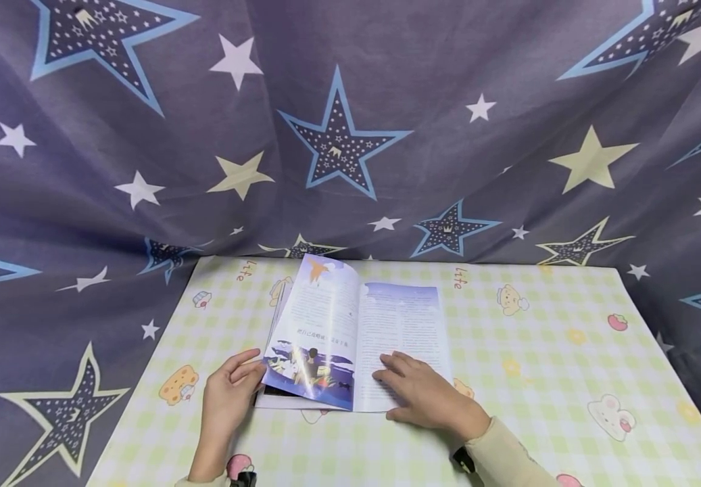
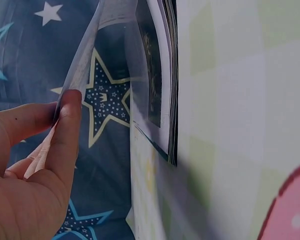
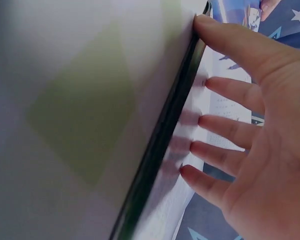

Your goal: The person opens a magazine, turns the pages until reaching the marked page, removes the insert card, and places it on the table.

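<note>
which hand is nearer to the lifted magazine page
Left. The left hand pinches the lifted page at its outer edge; the right hand is apart from it, touching the facing page.

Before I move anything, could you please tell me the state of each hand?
Left hand: closed, pinching the lifted page by its edge.
Right hand: open, resting on the right-hand page.

Table (image 1: 545, 433): white and pale-green checks
Strawberry (image 1: 618, 322): printed near the table's right edge
Cloth (image 1: 423, 40): dark purple, hanging behind the table
Stars (image 1: 338, 145): white, yellow, blue-edged, on the cloth
</note>
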The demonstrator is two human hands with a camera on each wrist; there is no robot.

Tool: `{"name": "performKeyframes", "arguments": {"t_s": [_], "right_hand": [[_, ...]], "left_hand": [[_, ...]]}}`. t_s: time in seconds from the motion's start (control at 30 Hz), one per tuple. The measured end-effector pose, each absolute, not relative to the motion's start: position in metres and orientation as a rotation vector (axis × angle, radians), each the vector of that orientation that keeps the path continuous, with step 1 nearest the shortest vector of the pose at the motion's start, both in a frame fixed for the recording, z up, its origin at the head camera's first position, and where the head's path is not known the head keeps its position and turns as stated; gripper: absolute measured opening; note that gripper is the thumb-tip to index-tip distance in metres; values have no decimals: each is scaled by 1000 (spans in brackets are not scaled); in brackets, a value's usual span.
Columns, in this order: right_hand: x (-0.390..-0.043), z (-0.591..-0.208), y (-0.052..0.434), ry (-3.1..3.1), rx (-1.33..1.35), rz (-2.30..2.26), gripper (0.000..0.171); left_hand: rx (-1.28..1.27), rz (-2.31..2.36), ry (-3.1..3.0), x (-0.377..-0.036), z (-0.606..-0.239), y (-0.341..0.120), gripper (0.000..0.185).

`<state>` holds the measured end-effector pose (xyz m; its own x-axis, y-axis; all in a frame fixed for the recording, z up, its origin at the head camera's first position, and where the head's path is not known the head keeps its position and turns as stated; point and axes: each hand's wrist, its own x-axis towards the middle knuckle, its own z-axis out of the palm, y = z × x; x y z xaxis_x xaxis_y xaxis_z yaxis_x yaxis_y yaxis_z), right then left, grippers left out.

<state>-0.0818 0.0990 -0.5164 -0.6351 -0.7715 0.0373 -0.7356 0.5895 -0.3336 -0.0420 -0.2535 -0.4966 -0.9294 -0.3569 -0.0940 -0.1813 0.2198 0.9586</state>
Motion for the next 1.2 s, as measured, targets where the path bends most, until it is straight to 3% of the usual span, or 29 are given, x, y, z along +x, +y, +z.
{"name": "performKeyframes", "arguments": {"t_s": [0.37, 0.67, 0.93, 1.07, 1.2], "right_hand": [[-83, -504, 125, 2771, -1288, -553, 23], [-85, -506, 147, 2952, -1100, -708, 26], [-87, -511, 148, 3262, -821, -793, 56], [-86, -511, 140, 3251, -653, -830, 47], [-84, -510, 130, 3194, -659, -879, 39]], "left_hand": [[533, -1734, -2376, -45, -496, -255, 31], [539, -1764, -2358, -46, -498, -254, 31], [493, -1783, -2361, -48, -501, -246, 30], [484, -1785, -2364, -49, -499, -242, 30], [435, -1816, -2365, -50, -496, -237, 31]]}}
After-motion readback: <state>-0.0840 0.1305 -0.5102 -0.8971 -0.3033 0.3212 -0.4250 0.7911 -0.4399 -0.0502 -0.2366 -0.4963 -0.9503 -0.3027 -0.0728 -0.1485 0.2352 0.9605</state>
